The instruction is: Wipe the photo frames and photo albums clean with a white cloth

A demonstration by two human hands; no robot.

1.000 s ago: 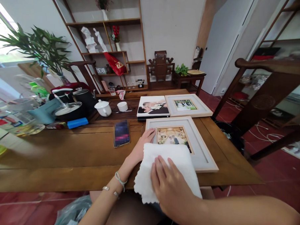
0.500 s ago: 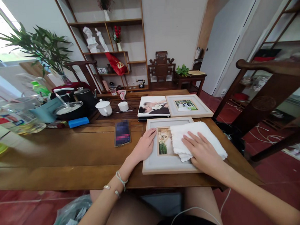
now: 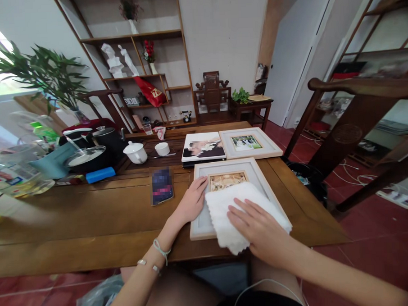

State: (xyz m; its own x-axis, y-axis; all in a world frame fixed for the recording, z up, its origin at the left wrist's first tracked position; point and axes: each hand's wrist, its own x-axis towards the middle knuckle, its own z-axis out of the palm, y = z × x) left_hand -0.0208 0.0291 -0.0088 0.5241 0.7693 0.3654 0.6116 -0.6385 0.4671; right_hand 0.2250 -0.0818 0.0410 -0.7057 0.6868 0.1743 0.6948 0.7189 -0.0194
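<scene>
Lying open on the left side of the picture frame [image 3: 255,180], the left hand [image 3: 192,201] clamps nothing, and from where I stand it seems to be there for steadying; the right hand [image 3: 256,220], fingers outstretched, rests flat on the white cloth [image 3: 223,215], presumably so that it stays spread over the frame's lower part and near edge. The frame lies close to the near side of the table [image 3: 92,221], I'd guess for easy reach
</scene>
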